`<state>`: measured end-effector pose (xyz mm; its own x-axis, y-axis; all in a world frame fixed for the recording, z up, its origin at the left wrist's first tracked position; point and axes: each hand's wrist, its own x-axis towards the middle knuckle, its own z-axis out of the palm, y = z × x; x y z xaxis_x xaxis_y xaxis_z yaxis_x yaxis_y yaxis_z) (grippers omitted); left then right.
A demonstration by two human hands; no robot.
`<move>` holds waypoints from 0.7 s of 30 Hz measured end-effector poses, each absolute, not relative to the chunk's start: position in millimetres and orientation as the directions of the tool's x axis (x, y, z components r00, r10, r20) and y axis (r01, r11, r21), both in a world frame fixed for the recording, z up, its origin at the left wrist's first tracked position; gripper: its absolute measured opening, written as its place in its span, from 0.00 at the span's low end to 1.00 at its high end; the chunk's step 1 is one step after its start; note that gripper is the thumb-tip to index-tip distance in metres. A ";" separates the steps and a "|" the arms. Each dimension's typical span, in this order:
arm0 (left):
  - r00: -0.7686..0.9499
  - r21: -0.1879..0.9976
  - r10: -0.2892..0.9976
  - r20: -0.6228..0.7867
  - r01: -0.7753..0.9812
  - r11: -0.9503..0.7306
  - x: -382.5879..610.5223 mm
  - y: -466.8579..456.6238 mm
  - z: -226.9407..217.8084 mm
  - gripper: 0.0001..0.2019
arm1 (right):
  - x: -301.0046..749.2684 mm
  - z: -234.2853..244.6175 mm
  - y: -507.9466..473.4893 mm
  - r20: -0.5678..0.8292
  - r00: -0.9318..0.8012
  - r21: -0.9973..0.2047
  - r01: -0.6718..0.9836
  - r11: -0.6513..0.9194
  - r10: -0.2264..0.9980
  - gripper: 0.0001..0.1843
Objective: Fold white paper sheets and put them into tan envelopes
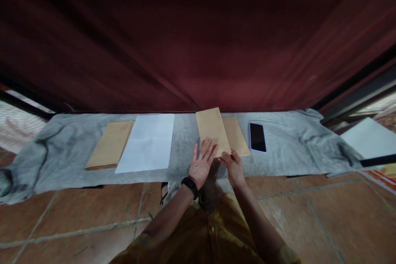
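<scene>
A brown paper envelope (213, 126) with small red print near its top right corner lies tilted in front of me. My left hand (202, 163), a black band on its wrist, rests with spread fingers on the lower left part of this envelope. My right hand (232, 166) pinches the lower right corner between thumb and fingers. Partly beneath it, to the right, is another brown envelope (236, 134); how many lie there I cannot tell.
A grey cloth (185, 132) covers the narrow surface. On the left are a stack of brown envelopes (109, 145) and white paper sheets (147, 142). A phone (258, 137) lies to the right. Dark red fabric (198, 49) rises behind; floor tiles (102, 210) show below.
</scene>
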<state>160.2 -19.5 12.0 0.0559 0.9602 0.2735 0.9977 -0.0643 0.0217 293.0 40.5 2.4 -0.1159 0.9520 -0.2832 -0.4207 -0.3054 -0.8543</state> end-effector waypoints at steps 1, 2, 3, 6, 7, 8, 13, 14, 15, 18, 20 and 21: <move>0.050 0.053 0.962 0.268 0.996 -0.066 159.7 -20.4 11.2 0.36 | 293.9 1.7 39.6 -0.291 -0.115 -0.850 -0.424 -0.312 0.950 0.22; 0.034 0.104 0.964 0.265 0.993 -0.063 158.9 -21.8 10.3 0.36 | 295.0 0.5 38.9 -0.301 -0.113 -0.845 -0.429 -0.320 0.947 0.22; 0.001 0.180 0.965 0.263 0.982 -0.050 157.6 -23.5 9.3 0.37 | 296.2 -1.0 38.5 -0.314 -0.110 -0.837 -0.436 -0.330 0.943 0.21; -0.244 0.555 0.940 0.238 0.829 0.074 151.1 -28.7 4.2 0.35 | 299.8 -6.1 38.6 -0.353 -0.091 -0.818 -0.452 -0.354 0.931 0.21; -0.369 0.710 0.909 0.194 0.693 0.129 148.6 -29.8 2.2 0.34 | 300.9 -7.5 38.9 -0.363 -0.081 -0.818 -0.450 -0.359 0.928 0.21; -0.482 0.834 0.867 0.124 0.524 0.172 146.3 -30.4 0.3 0.32 | 301.8 -8.5 39.1 -0.370 -0.075 -0.818 -0.446 -0.363 0.926 0.21; -0.580 0.966 0.774 -0.252 -0.109 0.233 144.9 -29.0 1.0 0.23 | 299.7 -9.9 35.4 -0.392 -0.130 -0.777 -0.484 -0.403 0.911 0.20; -0.541 0.940 0.770 -0.337 -0.244 0.240 146.0 -28.6 3.1 0.24 | 297.6 -10.4 33.9 -0.394 -0.147 -0.767 -0.492 -0.413 0.907 0.20; -0.501 0.903 0.765 -0.404 -0.352 0.247 146.9 -28.2 5.3 0.25 | 295.2 -11.2 32.3 -0.395 -0.162 -0.760 -0.495 -0.421 0.904 0.21; -0.486 0.882 0.752 -0.445 -0.384 0.274 144.1 -26.6 9.1 0.30 | 287.6 -16.6 27.0 -0.395 -0.190 -0.754 -0.492 -0.436 0.899 0.22; -0.534 0.902 0.731 -0.425 -0.323 0.288 137.4 -25.6 8.3 0.33 | 283.8 -21.7 23.6 -0.353 -0.207 -0.784 -0.466 -0.410 0.912 0.22; -0.553 0.906 0.719 -0.420 -0.301 0.298 133.2 -25.4 7.2 0.34 | 282.4 -23.9 22.3 -0.317 -0.214 -0.813 -0.441 -0.380 0.924 0.21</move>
